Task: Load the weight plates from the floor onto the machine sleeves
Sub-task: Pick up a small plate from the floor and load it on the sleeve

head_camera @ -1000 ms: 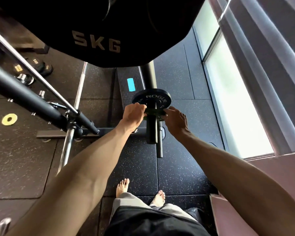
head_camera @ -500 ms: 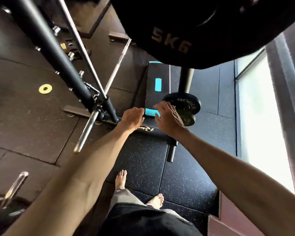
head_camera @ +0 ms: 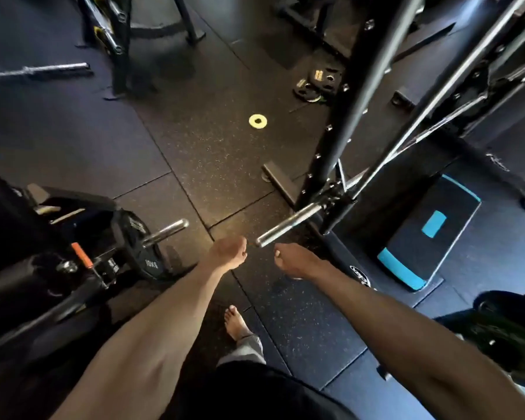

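The left hand (head_camera: 228, 256) and right hand (head_camera: 295, 261) hang loose and hold nothing by the bare shiny sleeve (head_camera: 288, 227), so next probably comes grabbing the yellow plate (head_camera: 258, 120) off the floor (head_camera: 194, 153)

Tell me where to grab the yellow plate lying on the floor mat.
Come from straight above. The yellow plate lies flat on the floor, so its thin rim offers little to wrap. Probably best: a finger hooked in the centre hole, thumb pinching the near outer rim, then tilt it up.
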